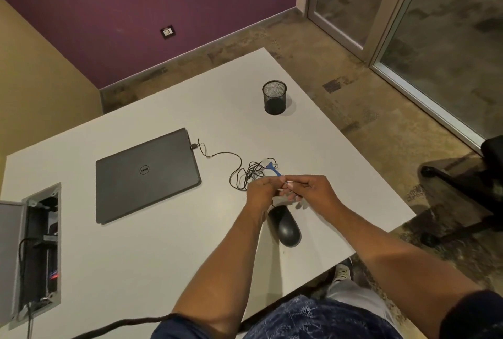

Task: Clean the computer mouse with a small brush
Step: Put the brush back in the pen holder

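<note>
A white table (152,251) fills most of the view, with patterned carpet and a purple wall beyond its far edge and glass doors at the right. A closed dark laptop (147,175) lies flat on the left half of the table, lid up, with a thin black cable (231,156) plugged into its far right corner and running off into a loose tangle near the hands. At the table's left edge an open cable hatch (40,249) is sunk into the top; inside it sit black cords and a power strip showing a small red light. Toward the far right stands a black mesh pen cup (274,97), upright and well apart from everything else; nothing shows above its rim. The black mouse (284,225) rests on the table just below the hands, untouched, its cord leading up under the left wrist. The left hand (261,191) and right hand (313,189) meet above the table, fingers curled in, both pinching the small blue brush (273,170), whose pale head points away over the cable tangle. How the fingertips sit on the handle is too small to make out.
</note>
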Motion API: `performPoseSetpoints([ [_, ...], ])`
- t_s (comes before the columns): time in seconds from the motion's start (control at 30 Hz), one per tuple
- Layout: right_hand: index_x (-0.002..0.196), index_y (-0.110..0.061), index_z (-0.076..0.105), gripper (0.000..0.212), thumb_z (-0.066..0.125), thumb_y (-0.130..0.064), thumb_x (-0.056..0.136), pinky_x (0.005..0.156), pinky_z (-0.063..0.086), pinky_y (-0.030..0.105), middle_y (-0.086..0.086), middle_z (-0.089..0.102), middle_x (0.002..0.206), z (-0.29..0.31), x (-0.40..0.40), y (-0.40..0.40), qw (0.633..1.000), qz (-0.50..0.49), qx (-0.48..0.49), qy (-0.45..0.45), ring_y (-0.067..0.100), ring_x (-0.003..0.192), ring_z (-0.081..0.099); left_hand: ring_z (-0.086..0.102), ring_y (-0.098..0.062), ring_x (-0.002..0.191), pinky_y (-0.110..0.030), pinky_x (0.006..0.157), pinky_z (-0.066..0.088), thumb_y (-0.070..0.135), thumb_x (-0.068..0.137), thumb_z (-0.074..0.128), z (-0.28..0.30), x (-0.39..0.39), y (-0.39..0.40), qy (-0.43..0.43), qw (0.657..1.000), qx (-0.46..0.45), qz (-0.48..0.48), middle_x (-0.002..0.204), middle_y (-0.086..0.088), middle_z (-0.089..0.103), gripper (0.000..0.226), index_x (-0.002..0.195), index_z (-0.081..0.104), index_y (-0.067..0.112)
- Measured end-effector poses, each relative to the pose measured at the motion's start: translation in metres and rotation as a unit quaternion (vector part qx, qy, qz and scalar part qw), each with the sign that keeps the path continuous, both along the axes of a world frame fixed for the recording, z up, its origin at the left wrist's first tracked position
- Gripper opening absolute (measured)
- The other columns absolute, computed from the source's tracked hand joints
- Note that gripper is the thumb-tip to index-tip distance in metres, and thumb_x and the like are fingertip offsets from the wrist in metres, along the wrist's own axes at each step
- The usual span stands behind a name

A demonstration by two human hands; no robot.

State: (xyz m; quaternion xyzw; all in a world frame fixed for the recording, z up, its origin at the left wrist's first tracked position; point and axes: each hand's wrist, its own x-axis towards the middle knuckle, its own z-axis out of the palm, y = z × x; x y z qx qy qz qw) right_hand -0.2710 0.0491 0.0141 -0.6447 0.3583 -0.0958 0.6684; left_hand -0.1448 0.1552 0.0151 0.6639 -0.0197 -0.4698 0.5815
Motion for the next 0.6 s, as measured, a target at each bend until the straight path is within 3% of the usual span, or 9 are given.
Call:
performPoseSetpoints([
  [0.13, 0.094, -0.01, 0.082, 0.01, 0.077, -0.017, 0.088, 0.066, 0.056, 0.066, 0.017, 0.078, 0.079, 0.004, 0.013, -0.015, 0.999, -0.036, -0.001, 0.014, 0.026, 0.065, 0.07, 0.07, -0.006, 0.056, -0.01, 0.043, 0.046, 0.021, 0.085, 0.081, 0.0, 0.011, -0.019, -0.031, 0.999, 0.012, 0.018, 0.072, -0.001, 0.076, 0.01, 0.082, 0.078, 0.012],
  [0.23, 0.089, -0.008, 0.08, 0.017, 0.081, -0.024, 0.084, 0.071, 0.059, 0.058, 0.011, 0.079, 0.075, 0.009, 0.027, -0.03, 0.998, -0.053, -0.023, 0.033, 0.024, 0.065, 0.073, 0.07, -0.008, 0.059, -0.01, 0.05, 0.049, 0.03, 0.08, 0.086, 0.001, 0.022, -0.036, -0.065, 0.997, 0.024, 0.024, 0.069, 0.0, 0.075, 0.018, 0.073, 0.078, 0.016],
  [0.33, 0.09, -0.011, 0.08, 0.018, 0.081, -0.027, 0.084, 0.073, 0.061, 0.051, 0.005, 0.079, 0.073, 0.017, 0.045, -0.049, 0.996, -0.06, -0.05, 0.043, 0.015, 0.062, 0.073, 0.066, -0.013, 0.059, -0.03, 0.068, 0.059, 0.037, 0.078, 0.087, 0.003, 0.036, -0.057, -0.119, 0.992, 0.018, 0.022, 0.063, -0.003, 0.072, 0.029, 0.063, 0.074, 0.016],
  [0.4, 0.09, -0.014, 0.08, 0.014, 0.079, -0.028, 0.086, 0.072, 0.061, 0.053, 0.003, 0.079, 0.073, 0.023, 0.059, -0.066, 0.995, -0.06, -0.064, 0.05, 0.014, 0.065, 0.074, 0.064, -0.013, 0.057, -0.035, 0.068, 0.057, 0.044, 0.078, 0.085, 0.009, 0.047, -0.073, -0.168, 0.985, 0.028, 0.011, 0.059, -0.002, 0.07, 0.035, 0.06, 0.071, 0.016],
  [0.5, 0.091, -0.017, 0.08, 0.007, 0.075, -0.021, 0.088, 0.073, 0.061, 0.057, 0.006, 0.079, 0.074, 0.03, 0.083, -0.096, 0.994, -0.056, -0.081, 0.048, 0.027, 0.075, 0.077, 0.058, -0.009, 0.054, -0.028, 0.06, 0.048, 0.048, 0.082, 0.08, 0.016, 0.068, -0.099, -0.283, 0.958, 0.056, -0.008, 0.059, -0.004, 0.069, 0.046, 0.063, 0.069, 0.008],
  [0.6, 0.085, -0.02, 0.077, 0.009, 0.073, -0.012, 0.088, 0.076, 0.064, 0.048, 0.008, 0.079, 0.073, 0.039, 0.11, -0.13, 0.991, -0.072, -0.109, 0.042, 0.027, 0.074, 0.078, 0.058, -0.011, 0.061, -0.028, 0.063, 0.045, 0.042, 0.09, 0.072, 0.022, 0.09, -0.123, -0.4, 0.912, 0.09, -0.02, 0.068, -0.002, 0.067, 0.039, 0.07, 0.064, 0.01],
])
